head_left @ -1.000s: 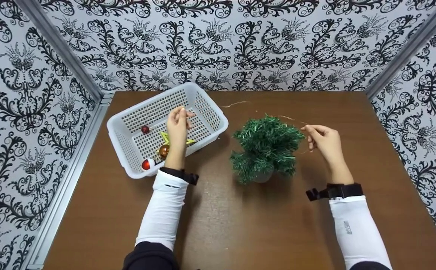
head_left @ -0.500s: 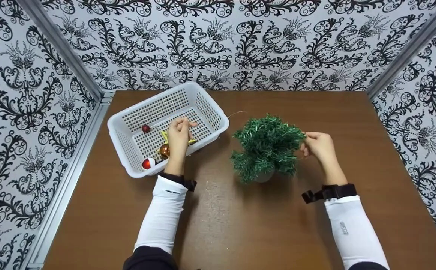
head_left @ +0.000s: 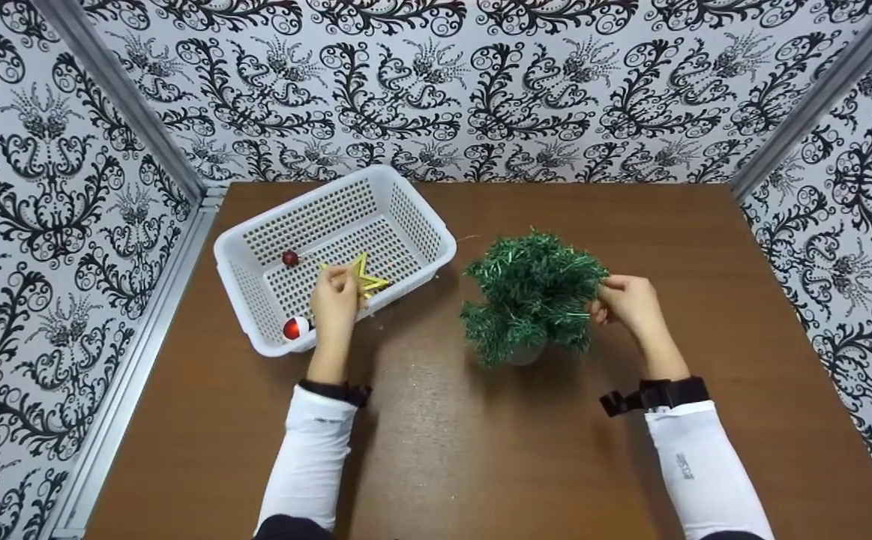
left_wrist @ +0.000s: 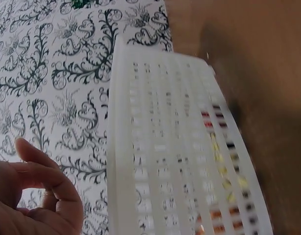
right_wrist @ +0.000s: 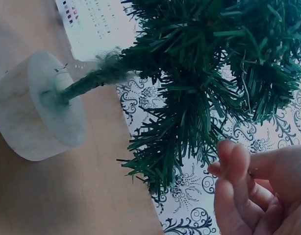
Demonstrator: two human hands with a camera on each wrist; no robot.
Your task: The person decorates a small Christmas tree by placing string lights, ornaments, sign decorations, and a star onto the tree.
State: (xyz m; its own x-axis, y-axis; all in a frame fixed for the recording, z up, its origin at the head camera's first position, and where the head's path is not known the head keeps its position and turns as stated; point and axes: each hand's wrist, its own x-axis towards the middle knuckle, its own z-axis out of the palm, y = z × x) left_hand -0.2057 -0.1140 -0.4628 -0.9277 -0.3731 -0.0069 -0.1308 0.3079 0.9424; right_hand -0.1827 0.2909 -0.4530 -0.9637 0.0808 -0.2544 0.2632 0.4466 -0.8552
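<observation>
Tree (head_left: 537, 292): upright, left of right hand (head_left: 628, 304), the nearer grip, apparently pinching thin wire (right_wrist: 245, 88); left hand (head_left: 334, 298) loosely curled, nothing visibly held.

Brown wood-look tabletop (head_left: 495, 450), soft sheen on the near middle, a few pale specks there. Far wall panel (head_left: 436, 90): white, black scrollwork with floral motifs. Left wall panel (head_left: 42, 187) and right wall panel (head_left: 859, 176) match. Grey metal posts (head_left: 814, 97) at both far corners. Metal rail (head_left: 138, 360) along left table edge.
</observation>
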